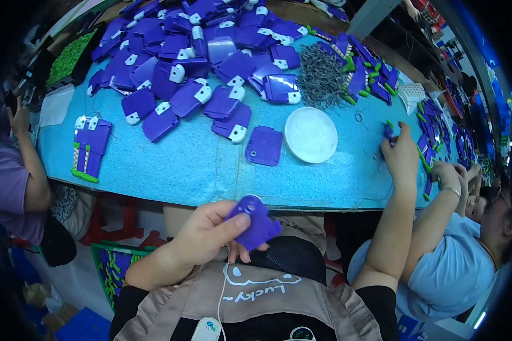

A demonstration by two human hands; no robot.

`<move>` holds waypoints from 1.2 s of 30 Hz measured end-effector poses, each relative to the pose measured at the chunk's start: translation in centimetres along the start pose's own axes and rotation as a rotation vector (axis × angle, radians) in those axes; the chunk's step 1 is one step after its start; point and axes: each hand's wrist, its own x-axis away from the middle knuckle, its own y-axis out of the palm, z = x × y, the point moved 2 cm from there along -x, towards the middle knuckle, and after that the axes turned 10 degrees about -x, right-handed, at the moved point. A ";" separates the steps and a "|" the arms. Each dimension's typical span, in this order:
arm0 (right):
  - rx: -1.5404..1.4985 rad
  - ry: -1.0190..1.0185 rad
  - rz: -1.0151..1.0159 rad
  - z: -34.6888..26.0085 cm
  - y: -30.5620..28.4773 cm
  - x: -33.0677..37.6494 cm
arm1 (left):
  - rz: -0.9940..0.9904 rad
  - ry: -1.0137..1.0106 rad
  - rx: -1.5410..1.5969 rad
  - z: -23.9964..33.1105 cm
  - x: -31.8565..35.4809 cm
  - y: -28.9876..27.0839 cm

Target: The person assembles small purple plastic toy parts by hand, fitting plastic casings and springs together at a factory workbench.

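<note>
My left hand (216, 227) grips a flat purple plastic panel (253, 221) above my lap, thumb across its face. The panel has a rounded end with a small round hole and a notched edge. Stretched out over the table's right side, my right hand (402, 149) pinches a small purple piece with a green tip (388, 132); its far part is hidden by the fingers. On the table in front lies a single square purple panel (264, 145), beside a white bowl (311, 134) whose pale contents I cannot make out.
Purple panels with white joints (176, 74) form a large heap at the back. Right of it lie a pile of small metal rings (322, 77) and green-ended purple pieces (370, 71). An assembled pair (91, 148) lies left. Co-workers sit left and right; one's forearm (446, 184) is near mine.
</note>
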 end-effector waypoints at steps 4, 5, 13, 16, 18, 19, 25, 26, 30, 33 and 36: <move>-0.027 -0.091 0.193 1.6 -0.3 0.7 | -0.016 -0.010 -0.012 -0.2 -0.2 -0.8; -0.127 -0.189 0.298 0.0 -1.1 1.6 | -0.025 -0.030 0.080 -0.4 -0.4 -0.8; -0.568 -1.227 0.125 -15.6 -2.3 14.4 | 0.125 0.332 0.245 0.0 -2.0 1.9; -1.084 -0.953 0.063 -15.0 -0.8 14.3 | 0.078 0.121 0.380 0.1 -1.0 0.7; -1.321 -0.647 -0.080 -14.7 0.2 13.4 | -0.063 0.014 0.350 0.3 0.3 0.5; -1.346 -0.594 -0.252 -15.3 0.2 12.9 | -0.224 -0.097 0.317 0.4 0.9 0.9; -1.113 -1.043 -0.407 -17.5 -0.6 13.1 | -0.632 -0.259 0.323 1.4 2.3 2.4; -1.114 -1.046 -0.412 -17.5 -0.6 12.9 | -0.597 -0.225 0.402 1.6 2.4 2.3; -0.727 -0.974 0.019 -16.6 0.6 10.2 | -0.445 0.273 -0.267 1.0 2.1 2.3; -1.014 -0.626 -0.077 -15.8 0.5 10.5 | -0.086 0.379 -0.718 2.2 1.9 1.4; -1.508 -0.478 -0.221 -15.8 -0.5 12.0 | 0.074 0.231 -0.481 1.7 1.6 1.4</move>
